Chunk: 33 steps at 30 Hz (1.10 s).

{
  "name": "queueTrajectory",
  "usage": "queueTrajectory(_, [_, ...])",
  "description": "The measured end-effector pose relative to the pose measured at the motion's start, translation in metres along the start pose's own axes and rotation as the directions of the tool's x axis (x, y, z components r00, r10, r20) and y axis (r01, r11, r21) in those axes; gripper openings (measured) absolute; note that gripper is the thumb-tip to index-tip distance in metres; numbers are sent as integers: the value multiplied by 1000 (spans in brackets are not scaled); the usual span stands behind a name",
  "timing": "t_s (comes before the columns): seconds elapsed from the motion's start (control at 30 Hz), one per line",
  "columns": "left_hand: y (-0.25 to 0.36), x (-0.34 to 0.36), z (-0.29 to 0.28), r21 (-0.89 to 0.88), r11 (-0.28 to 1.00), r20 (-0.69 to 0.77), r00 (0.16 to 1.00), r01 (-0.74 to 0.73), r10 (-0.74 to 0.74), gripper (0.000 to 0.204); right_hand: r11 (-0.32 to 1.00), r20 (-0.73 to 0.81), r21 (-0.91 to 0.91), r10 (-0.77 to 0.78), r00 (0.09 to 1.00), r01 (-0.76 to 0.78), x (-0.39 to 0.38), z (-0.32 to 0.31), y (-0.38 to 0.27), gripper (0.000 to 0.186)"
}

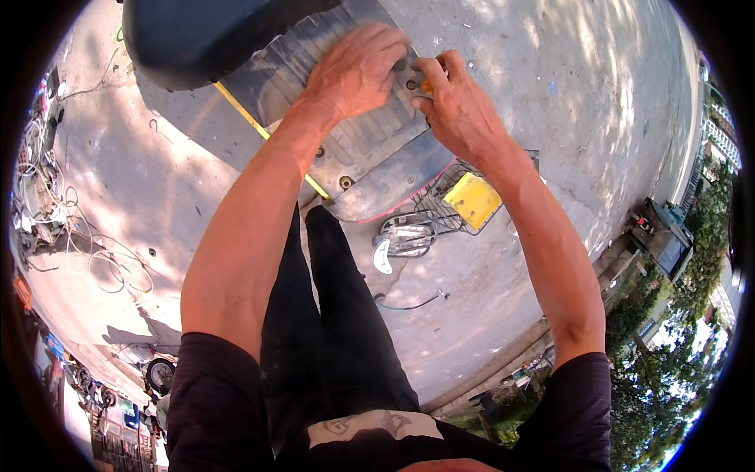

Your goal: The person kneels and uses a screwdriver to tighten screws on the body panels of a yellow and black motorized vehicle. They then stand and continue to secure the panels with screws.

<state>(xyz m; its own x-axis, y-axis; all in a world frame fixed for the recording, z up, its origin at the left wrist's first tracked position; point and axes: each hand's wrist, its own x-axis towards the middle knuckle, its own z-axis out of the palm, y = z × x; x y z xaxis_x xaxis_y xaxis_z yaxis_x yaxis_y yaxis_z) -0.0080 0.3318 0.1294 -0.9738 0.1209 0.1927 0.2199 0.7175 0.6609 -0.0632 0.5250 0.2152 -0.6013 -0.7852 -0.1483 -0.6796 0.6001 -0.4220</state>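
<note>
A grey ribbed floorboard panel, dusty and set with round bolt holes, lies below my hands. My left hand is over its upper part with the fingers bent down. The fingertips are slightly blurred, and what they hold, if anything, is hidden. Close beside it on the right, my right hand grips a small orange handle, perhaps a screwdriver's. The fingers cover most of it. Just left of that handle is a dark round hole in the panel. A yellow strip runs along the panel's left edge.
A black padded seat overhangs the upper left. On the concrete right of my legs are a wire basket with a yellow piece, a metal-and-white part and a thin cable. Loose cables lie at far left.
</note>
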Motion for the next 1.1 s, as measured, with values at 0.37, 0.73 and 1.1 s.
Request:
queueTrajectory(0.37, [-3, 0, 2, -6, 1000, -41, 999, -28, 28, 32, 988, -135, -7, -155, 979, 155, -3, 8, 2, 17])
queueTrajectory(0.73, [-1, -1, 0, -13, 1000, -58, 998, 1, -2, 32, 991, -75, -68, -122, 990, 117, -8, 7, 5, 23])
queueTrajectory(1.1, [-1, 0, 0, -11, 1000, -46, 999, -15, 14, 30, 990, -63, -78, -124, 990, 119, -2, 8, 7, 25])
